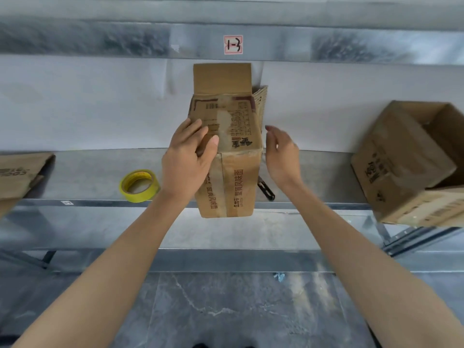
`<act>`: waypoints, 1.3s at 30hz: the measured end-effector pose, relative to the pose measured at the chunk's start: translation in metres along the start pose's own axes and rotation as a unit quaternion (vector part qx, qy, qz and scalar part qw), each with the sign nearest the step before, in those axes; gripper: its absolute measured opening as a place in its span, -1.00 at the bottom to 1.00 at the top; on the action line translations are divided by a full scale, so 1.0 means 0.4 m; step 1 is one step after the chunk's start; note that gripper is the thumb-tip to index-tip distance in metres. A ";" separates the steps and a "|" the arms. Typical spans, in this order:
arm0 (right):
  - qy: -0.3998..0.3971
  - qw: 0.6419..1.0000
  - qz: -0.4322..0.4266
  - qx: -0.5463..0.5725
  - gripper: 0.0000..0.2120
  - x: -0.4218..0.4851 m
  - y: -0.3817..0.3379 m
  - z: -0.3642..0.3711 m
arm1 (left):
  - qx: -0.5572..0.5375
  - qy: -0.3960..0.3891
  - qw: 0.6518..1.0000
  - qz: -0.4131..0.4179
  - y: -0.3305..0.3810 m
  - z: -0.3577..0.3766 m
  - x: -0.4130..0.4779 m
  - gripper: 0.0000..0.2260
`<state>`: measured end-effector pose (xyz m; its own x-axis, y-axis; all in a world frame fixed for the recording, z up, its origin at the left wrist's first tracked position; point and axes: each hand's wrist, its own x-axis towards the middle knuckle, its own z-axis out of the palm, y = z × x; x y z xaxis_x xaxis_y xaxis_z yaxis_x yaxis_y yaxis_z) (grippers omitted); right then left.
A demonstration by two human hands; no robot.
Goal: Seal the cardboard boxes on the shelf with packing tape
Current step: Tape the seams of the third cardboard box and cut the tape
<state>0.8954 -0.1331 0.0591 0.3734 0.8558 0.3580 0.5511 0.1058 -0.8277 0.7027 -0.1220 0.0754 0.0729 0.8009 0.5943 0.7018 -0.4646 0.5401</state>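
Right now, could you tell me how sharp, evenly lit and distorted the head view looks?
Head view: light is soft and even, no hard glare; the print on the middle box reads sharp, while the upper shelf beam and the right-hand box smear toward the edges; the wide lens bows the shelf edge.

A storeroom or warehouse: galvanised metal shelving [88, 177] with a handwritten bay label [233, 44], holding cardboard boxes [401, 167].
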 end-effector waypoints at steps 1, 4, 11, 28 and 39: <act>0.009 0.999 -0.003 0.037 -0.67 0.001 -0.043 -0.008 | -0.004 -0.005 1.000 -0.012 0.003 -0.005 0.003 -0.48; -0.015 0.997 -0.014 0.077 -0.63 -0.011 -0.136 -0.006 | 0.018 -0.008 0.999 -0.040 0.023 -0.013 0.020 -0.51; -0.047 0.973 -0.117 -0.191 -0.63 -0.044 -0.134 0.037 | 0.144 0.029 0.988 0.056 0.032 -0.004 0.018 -0.58; -0.204 0.903 -0.237 -0.294 -0.28 -0.039 -0.102 -0.068 | -0.004 -0.185 0.971 0.151 -0.067 -0.069 0.031 -0.45; -0.236 0.838 -0.270 -0.412 -0.24 -0.028 -0.124 -0.103 | 0.157 -0.294 0.920 0.204 -0.102 -0.140 0.086 -0.27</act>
<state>0.8946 -0.1688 0.1139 -0.3255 0.9215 0.2120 0.9453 0.3226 0.0491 0.6369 -0.0966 0.1072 0.6818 0.6930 0.2343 0.6947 -0.7137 0.0896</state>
